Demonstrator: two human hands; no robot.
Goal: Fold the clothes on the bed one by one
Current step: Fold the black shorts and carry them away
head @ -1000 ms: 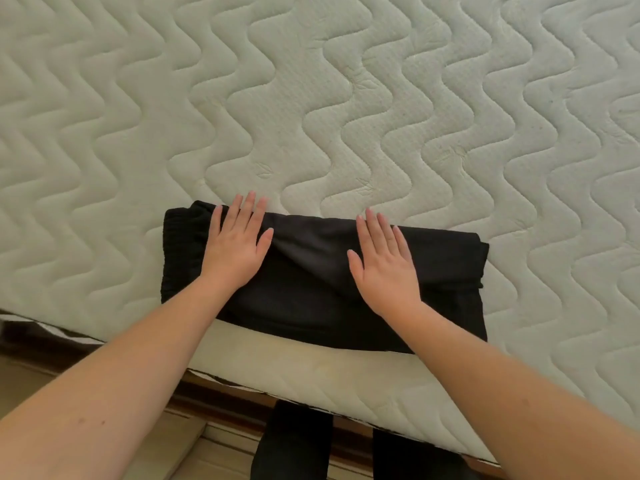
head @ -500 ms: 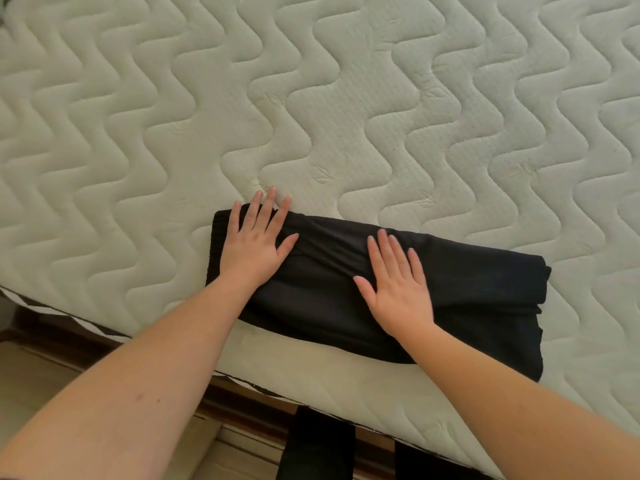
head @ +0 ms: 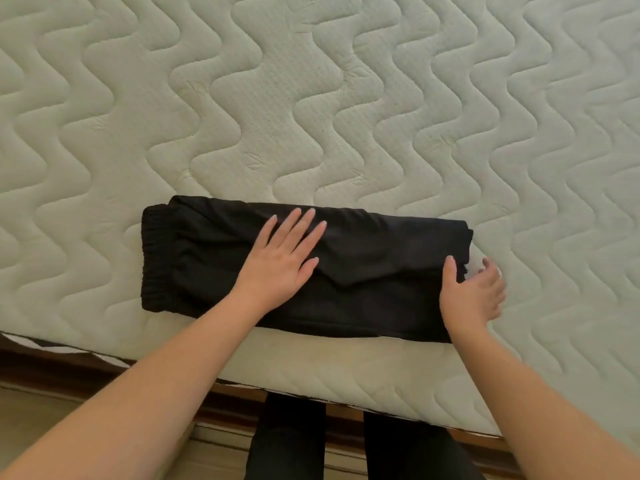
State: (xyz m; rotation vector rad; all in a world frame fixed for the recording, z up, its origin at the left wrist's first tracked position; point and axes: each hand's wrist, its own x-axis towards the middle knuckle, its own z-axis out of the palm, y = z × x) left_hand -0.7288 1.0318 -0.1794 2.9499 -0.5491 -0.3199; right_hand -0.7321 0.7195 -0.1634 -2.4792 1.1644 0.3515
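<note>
The black, soft, folded fabric garment (head: 346, 271) lies along the near edge of the white quilted bed (head: 311, 98). It looks light and limp (likely to slump), so its right end seems the place to lift. The left hand (head: 280, 265) presses flat, fingers straight; the right hand (head: 472, 296) curls its fingers around that right end.

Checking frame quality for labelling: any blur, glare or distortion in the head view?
Head view: right hand motion-blurred at its fingers; left hand sharp. Soft even light, no glare. Black garment loses fold detail. Wide-angle bends the mattress quilting.
</note>
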